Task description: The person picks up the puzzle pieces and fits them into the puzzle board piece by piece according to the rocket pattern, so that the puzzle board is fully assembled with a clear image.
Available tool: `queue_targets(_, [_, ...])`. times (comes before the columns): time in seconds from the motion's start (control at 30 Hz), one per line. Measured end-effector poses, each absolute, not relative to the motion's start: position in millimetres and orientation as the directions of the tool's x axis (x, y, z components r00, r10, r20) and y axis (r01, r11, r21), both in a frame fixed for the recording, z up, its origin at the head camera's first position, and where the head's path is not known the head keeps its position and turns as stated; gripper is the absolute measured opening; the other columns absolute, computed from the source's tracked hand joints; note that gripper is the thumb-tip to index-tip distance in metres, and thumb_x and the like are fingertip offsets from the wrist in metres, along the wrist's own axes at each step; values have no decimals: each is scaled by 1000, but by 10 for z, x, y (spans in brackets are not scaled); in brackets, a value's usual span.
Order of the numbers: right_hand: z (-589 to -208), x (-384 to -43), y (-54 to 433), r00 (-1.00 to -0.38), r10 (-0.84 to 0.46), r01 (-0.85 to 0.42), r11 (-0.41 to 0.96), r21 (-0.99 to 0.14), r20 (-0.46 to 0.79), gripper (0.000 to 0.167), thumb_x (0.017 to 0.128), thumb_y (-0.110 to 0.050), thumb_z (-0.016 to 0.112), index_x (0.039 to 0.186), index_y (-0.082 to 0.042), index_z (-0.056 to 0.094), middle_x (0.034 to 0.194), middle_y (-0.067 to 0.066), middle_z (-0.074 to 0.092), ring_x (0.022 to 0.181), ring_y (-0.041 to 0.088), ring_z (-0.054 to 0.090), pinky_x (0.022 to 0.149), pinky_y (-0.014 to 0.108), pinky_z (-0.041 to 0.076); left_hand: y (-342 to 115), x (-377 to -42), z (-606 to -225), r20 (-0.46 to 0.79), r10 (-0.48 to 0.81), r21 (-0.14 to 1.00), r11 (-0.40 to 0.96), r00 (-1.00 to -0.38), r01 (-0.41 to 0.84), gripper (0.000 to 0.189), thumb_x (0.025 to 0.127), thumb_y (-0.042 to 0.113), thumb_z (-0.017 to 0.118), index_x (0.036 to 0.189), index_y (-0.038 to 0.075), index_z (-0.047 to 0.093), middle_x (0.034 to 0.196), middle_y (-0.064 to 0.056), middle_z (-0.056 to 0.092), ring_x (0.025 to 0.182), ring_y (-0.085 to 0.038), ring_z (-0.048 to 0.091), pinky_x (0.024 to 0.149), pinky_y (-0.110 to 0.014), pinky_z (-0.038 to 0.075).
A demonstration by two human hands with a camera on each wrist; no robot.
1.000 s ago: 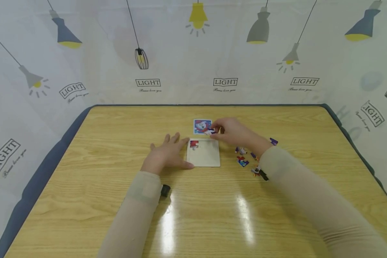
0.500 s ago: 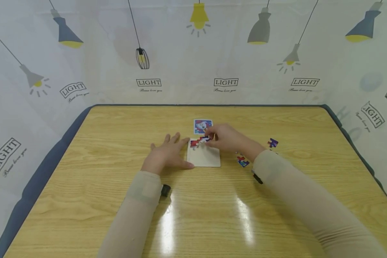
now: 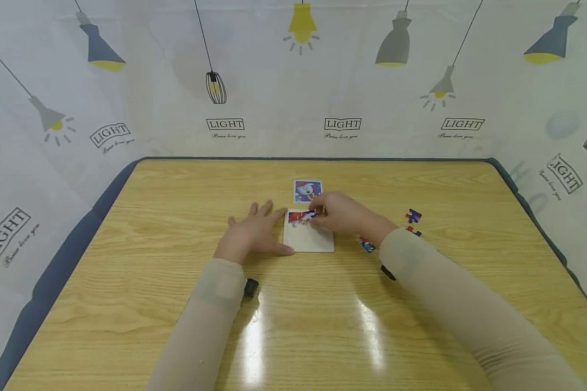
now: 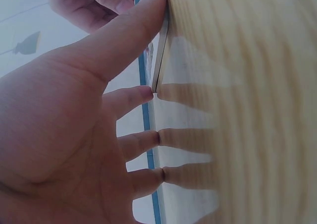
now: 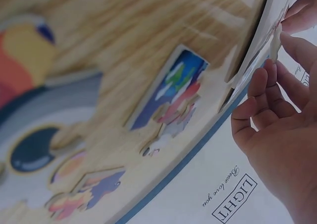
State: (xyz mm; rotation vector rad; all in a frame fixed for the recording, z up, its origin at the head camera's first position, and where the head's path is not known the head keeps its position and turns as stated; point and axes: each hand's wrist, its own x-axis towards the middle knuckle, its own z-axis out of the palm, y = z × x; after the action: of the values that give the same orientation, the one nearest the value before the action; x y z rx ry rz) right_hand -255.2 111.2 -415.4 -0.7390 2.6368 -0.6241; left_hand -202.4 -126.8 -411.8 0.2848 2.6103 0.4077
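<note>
A pale puzzle board (image 3: 313, 239) lies on the table, with a red puzzle piece (image 3: 294, 218) in its upper left corner. My left hand (image 3: 253, 232) rests at the board's left side, fingers spread, its thumb and index fingertips touching the edge. Over the board's top edge, my right hand (image 3: 346, 213) pinches a jigsaw piece (image 5: 276, 44) between thumb and fingers. The piece lies against the red one, partly hidden by the fingers. Just beyond the board is a small picture card (image 3: 307, 190) showing a white figure on blue and red.
To the right of the board lie several loose puzzle pieces, among them a purple piece (image 3: 413, 215) and a blue-and-red piece (image 3: 367, 244). My right forearm hides some of them. A white curtain (image 3: 274, 98) printed with lamps hangs behind the wooden table (image 3: 176, 326).
My right hand has brought the jigsaw piece from over the picture card down onto the board's top edge, beside the red piece. The left hand has stayed in place.
</note>
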Motion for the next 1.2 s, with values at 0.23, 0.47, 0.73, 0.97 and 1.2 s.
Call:
queue_targets(0.23, [-4158,-2566,1095,-811,-549,-407,778,-479,-202,34,102,-27,74,130,-7,73,106,6,73,91,18,64,80,30,58,-1268,-2028,-4093,-431,269,328,936,-861,128,108,86,69,77,171,35,20,182,-7,-2,167,-42,-6,120,-88,-1])
queue_targets(0.47, [-4203,-2587,1092,-803,-559,-422,777,-467,-205,34,103,-28,73,131,-8,72,106,5,74,92,19,64,84,32,58,-1263,-2027,-4106,-430,270,341,932,-861,123,108,87,67,78,171,35,20,182,-6,-2,167,-42,-7,120,-88,-3])
queue_targets(0.73, [-4229,-2588,1075,-807,-556,-434,788,-436,-200,35,102,-29,72,131,-8,72,109,5,74,95,20,64,92,37,60,-1265,-2018,-4112,-426,271,349,930,-863,119,109,85,67,79,171,35,21,182,-6,-2,167,-42,-7,119,-88,-4])
queue_targets(0.97, [-4216,-2573,1056,-807,-556,-442,791,-424,-197,33,103,-28,72,130,-8,72,110,6,75,96,20,66,93,39,61,-1269,-2008,-4109,-416,276,351,928,-866,127,109,85,67,80,171,35,22,182,-6,-1,167,-43,-6,119,-89,-3])
queue_targets(1.2, [-4160,-2585,1096,-815,-543,-416,792,-447,-202,34,103,-26,70,132,-9,71,119,8,74,104,21,69,98,40,62,-1266,-2011,-4105,-422,272,350,929,-865,122,109,86,67,79,171,35,21,182,-6,-2,167,-42,-7,120,-88,-3])
